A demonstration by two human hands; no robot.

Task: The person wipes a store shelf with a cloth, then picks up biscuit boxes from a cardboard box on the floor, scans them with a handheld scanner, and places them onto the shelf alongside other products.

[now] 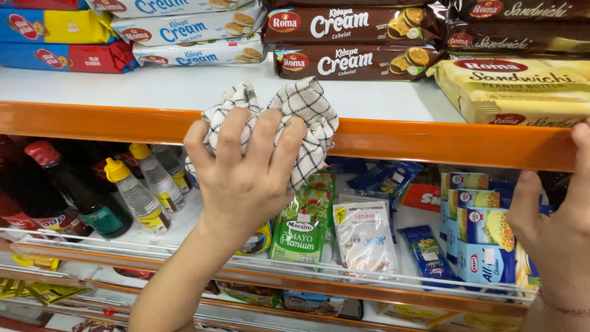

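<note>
1. Our left hand (246, 175), at frame centre, has its fingers clamped on a black-and-white checked cloth (295, 117), pressing it against the orange shelf edge (430, 142).
2. Our right hand (556, 212), at the right edge, grips that same shelf edge, fingers curled over it.
3. Brown biscuit packs (356, 61) lie above the cloth.

Hidden and cut-off parts

The right hand (556, 227) is cut by the right edge; its grip cannot be told. The left hand (246, 172) hides part of the checked cloth (307, 117) and the yellow packet (261, 238) behind its wrist.
</note>
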